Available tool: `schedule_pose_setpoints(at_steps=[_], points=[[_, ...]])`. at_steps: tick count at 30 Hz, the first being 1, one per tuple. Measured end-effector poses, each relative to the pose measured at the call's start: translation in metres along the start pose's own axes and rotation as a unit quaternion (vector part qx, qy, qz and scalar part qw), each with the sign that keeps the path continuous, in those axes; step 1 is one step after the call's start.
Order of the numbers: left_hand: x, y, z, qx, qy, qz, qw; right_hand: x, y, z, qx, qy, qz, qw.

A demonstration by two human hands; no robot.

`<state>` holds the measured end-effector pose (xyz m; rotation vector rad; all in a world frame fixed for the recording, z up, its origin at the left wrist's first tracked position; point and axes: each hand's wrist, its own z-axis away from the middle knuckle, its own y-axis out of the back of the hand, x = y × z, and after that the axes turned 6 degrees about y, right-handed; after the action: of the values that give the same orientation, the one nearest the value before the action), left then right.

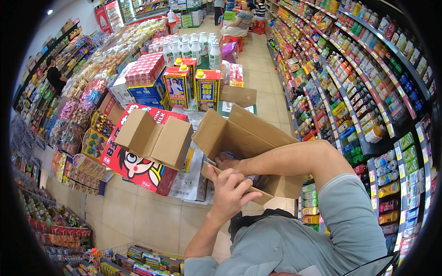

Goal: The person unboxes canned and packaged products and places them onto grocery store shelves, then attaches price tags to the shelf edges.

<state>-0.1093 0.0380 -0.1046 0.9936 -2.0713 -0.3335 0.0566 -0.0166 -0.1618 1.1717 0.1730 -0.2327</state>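
In front of me stands a tall, deep cardboard box (266, 124) with its flaps spread. My left hand (229, 188) grips the near flap (266, 197) from outside, its fingers over the cardboard edge. My right hand (228, 162) reaches down inside the box, where it touches a partly hidden round-edged item with a bluish rim. The near flap and my forearm cover most of the contents, so I cannot tell whether the fingers are closed on it.
Left of the box, a small open carton (155, 138) sits on a red milk carton (138, 158). Beyond stand coconut drink cartons (207, 90) and white bottles (214, 57). Drink shelves (345, 103) line the right side. People sit on red stools (233, 40) farther back.
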Motion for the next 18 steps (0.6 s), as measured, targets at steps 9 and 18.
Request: schedule_pose_setpoints(at_steps=[9,18], points=[[0.000,0.000,0.002,0.012,0.009,-0.018,1.000,-0.013,0.011,-0.005,-0.016,-0.048,0.118,0.992],[-0.002,-0.012,0.007,0.049,-0.016,-0.006,0.999,0.021,-0.032,0.004,0.019,-0.008,0.084,0.996]])
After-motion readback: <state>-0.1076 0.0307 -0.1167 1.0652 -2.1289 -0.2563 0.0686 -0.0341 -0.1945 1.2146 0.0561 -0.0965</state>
